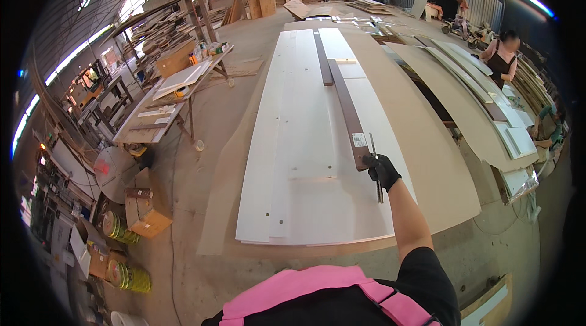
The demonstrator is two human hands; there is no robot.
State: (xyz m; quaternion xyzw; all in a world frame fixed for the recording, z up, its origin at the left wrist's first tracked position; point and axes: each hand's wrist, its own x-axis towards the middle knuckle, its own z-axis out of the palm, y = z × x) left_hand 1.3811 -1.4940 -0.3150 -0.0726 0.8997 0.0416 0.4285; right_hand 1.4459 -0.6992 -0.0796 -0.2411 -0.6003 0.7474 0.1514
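Observation:
My right hand (384, 172), in a black glove, is closed around a slim straight metal tool (379, 194). The tool sticks out above and below the fist; its exact kind is too small to make out. Beside the fingertips lies the near end of a long dark brown strip board (347, 105) with a white label, and the fingers appear to touch it. Under it, wide white panels (293, 137) with several small holes lie stacked on a brown sheet. A second dark brown strip (321, 57) rests farther up the panels. My left hand is out of view.
On the right, another person (502, 60) stands by stacked boards (452, 82). To the left are a wheeled work table (143, 121) with tools, a cardboard box (148, 210) and yellow-wrapped buckets (125, 276). Timber piles line the back left.

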